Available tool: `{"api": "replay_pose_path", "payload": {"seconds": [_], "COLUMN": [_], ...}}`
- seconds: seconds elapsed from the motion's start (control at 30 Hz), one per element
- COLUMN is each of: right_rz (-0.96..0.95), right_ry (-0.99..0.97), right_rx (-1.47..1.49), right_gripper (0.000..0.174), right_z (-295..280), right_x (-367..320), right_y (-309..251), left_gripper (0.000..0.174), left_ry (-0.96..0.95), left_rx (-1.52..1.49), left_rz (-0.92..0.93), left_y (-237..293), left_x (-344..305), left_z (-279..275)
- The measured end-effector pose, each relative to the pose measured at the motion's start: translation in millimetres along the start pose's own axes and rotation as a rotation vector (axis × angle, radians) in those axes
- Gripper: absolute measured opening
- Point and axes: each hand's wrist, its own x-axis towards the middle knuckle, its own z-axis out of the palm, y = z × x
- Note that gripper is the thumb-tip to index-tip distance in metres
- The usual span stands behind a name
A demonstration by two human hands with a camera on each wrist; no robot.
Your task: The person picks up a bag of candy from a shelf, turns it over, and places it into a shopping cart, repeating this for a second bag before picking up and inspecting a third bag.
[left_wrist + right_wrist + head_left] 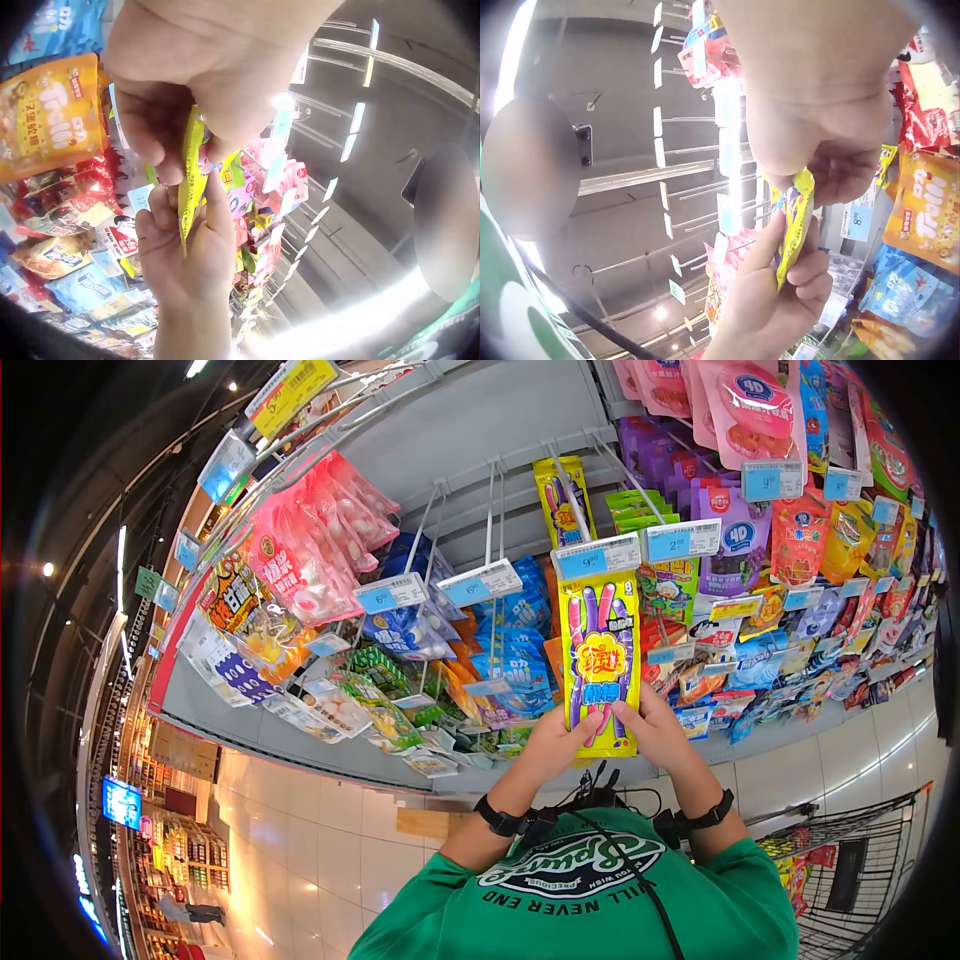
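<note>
Both hands hold a yellow candy packet with purple and pink sticks printed on it, upright in front of the hanging racks. The left hand pinches its lower left edge, thumb over the front. At the lower right edge, the right hand grips in the same way. From the left wrist view the packet appears edge-on, between the left hand above and the right hand below. Fingers of both hands curl behind the packet in the right wrist view.
A similar yellow packet hangs on a hook behind price tags. Pink marshmallow-like bags hang at left, purple bags at right. A wire shopping cart with packets stands at lower right. Orange gummy bags hang nearby.
</note>
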Motion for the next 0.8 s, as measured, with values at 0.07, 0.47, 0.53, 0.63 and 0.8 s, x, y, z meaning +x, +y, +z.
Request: {"api": "replay_pose_path", "payload": {"seconds": [0.07,0.47,0.53,0.63,0.8], "right_rz": [0.019,0.208,0.206,0.158,0.174], "right_ry": [-0.012,-0.052,-0.02,0.12,0.091], "right_rx": [0.031,0.269,0.315,0.412,0.582], "right_gripper": [0.034,0.028,0.027,0.023,0.02], "right_z": [-2,-8,-7,-2,-6], "right_x": [1,-2,7,29,79], "right_y": [-2,-14,-14,-25,-35], "left_gripper": [0.015,0.024,0.026,0.026,0.025], "left_ry": [0.001,0.111,0.16,0.176,0.16], "left_rx": [0.02,-0.269,-0.438,-0.422,-0.386], "left_rz": [0.009,-0.071,-0.049,-0.048,-0.042], "left_y": [0,13,19,17,13], "left_x": [2,35,38,40,30], "left_z": [0,4,9,5,-10]}}
